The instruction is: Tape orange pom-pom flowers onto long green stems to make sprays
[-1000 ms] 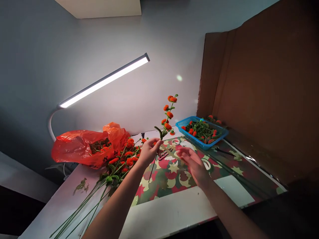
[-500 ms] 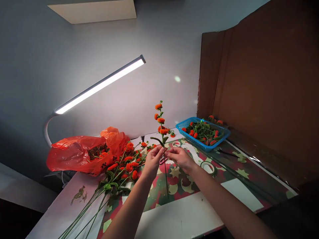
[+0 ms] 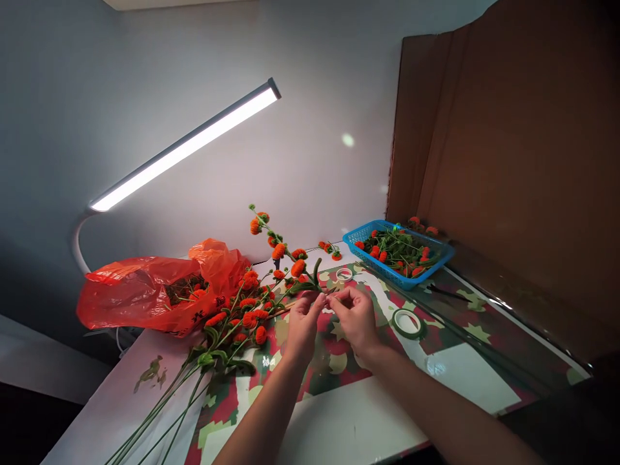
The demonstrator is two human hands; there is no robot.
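A flower stem [image 3: 278, 250] with fuzzy orange blooms, seemingly artificial, leans up and to the left above the table. My left hand [image 3: 304, 323] pinches it just under the green leaves [image 3: 314, 278]. Right beside it, my right hand [image 3: 356, 316] is closed, thumb and finger pressed together at the same spot; the fingers hide the exact grip. The lower stem is hard to make out behind the hands. To the left lies a bunch of similar orange flowers [image 3: 249, 320] with long green stems.
A red plastic bag [image 3: 130, 290] sits at the left, under a lit lamp [image 3: 194, 145]. At the back right stands a blue basket [image 3: 407, 282] of flowers. Green tape [image 3: 407, 323] and a smaller white roll [image 3: 344, 275] lie on the patterned table covering. A cardboard sheet [image 3: 508, 148] rises at the right.
The flower stem was upright and now tilts to the left. My right hand has turned, its fingers pointing more downward. The view has shifted slightly.
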